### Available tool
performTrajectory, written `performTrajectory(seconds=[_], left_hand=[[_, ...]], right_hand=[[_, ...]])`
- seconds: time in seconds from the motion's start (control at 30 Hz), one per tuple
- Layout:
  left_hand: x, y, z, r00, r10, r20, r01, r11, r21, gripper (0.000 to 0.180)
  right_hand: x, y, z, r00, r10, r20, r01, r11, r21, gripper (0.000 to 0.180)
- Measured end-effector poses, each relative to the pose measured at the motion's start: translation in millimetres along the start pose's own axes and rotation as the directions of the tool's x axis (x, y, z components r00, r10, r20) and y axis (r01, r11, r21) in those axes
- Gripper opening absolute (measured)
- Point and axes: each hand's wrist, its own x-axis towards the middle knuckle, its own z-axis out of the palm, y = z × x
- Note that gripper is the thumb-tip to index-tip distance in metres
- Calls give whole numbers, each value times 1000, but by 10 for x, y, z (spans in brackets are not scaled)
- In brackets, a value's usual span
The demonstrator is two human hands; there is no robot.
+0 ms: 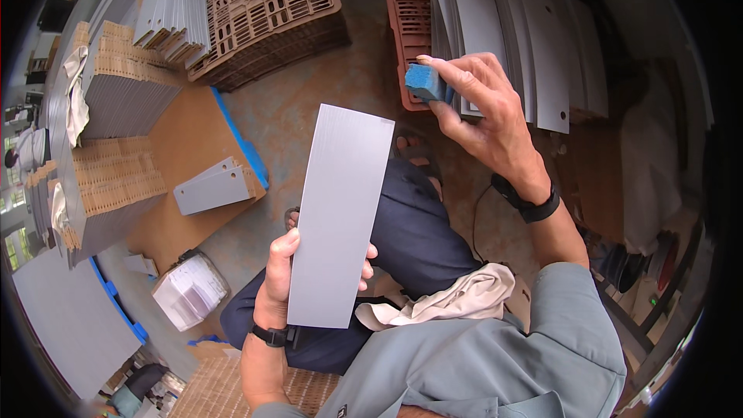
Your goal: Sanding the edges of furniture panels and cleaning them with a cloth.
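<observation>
A long flat grey panel (340, 217) stands tilted in front of my lap, its broad face toward me. My left hand (280, 275) grips it from behind near its lower half, thumb along the left edge and fingertips showing at the right edge. Up to the right, my right hand (487, 104) pinches a small blue sanding block (423, 80) between thumb and fingers, apart from the panel. Over my thigh lies a crumpled beige cloth (445, 298).
Grey panels (542, 54) stand in a reddish crate (410, 19) at far right. A brown slatted crate (271, 11) sits at far left. Stacked panels (120, 174) and two loose ones (213, 187) rest on a brown board (182, 128). A clear plastic box (190, 290) is nearby.
</observation>
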Motion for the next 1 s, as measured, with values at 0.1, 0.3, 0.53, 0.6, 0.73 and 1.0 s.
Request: performTrajectory(seconds=[0.1, 0.3, 0.53, 0.6, 0.73, 1.0], left_hand=[[11, 0, -15, 1000, -4, -11, 4, 1000, 6, 82], [22, 32, 61, 1000, 1, -23, -1, 999, 33, 83], [30, 11, 33, 999, 11, -37, -9, 999, 37, 83], [28, 20, 42, 998, 10, -55, -6, 997, 74, 86], [20, 16, 37, 999, 9, -42, -8, 1000, 14, 83], [31, 28, 42, 1000, 24, -11, -23, 998, 63, 82]], right_hand=[[-38, -68, -31, 997, -71, 29, 72, 997, -36, 60], [-93, -74, 77, 966, -218, 139, 227, 973, -53, 58], [-40, 190, 211, 995, -64, 76, 76, 982, -174, 51], [-46, 171, 180, 996, -67, 53, 74, 987, -143, 52], [-42, 59, 101, 994, -107, 32, 108, 992, -61, 57], [70, 30, 86, 991, -124, 43, 131, 952, -276, 46]])
